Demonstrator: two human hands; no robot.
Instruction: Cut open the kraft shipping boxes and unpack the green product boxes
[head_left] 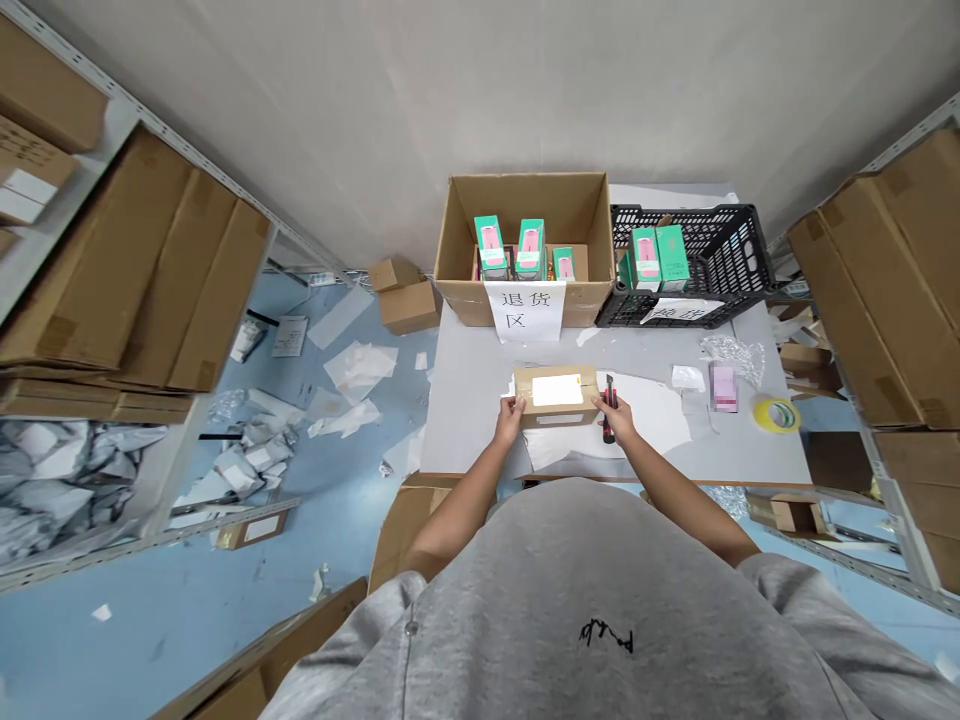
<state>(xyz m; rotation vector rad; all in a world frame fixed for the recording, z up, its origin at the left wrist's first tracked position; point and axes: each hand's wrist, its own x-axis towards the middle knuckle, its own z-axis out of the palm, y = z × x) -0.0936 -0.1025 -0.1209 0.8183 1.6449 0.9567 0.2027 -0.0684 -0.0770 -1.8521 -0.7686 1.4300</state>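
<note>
A small taped cardboard parcel (555, 395) with a white label on top lies on the white sheet of paper (652, 415) on the grey table (465, 420). My left hand (511, 418) grips the parcel's left end. My right hand (616, 410) is closed around a red-and-black utility knife (609, 408), right beside the parcel's right end. The knife's blade is hidden or too small to see.
Behind the parcel stand an open cardboard box (525, 205) holding green-and-pink product boxes and a black plastic crate (720, 260) holding more. A roll of yellow tape (777, 414) and bubble wrap (733, 358) lie at right. Shelves with flattened cartons flank the table.
</note>
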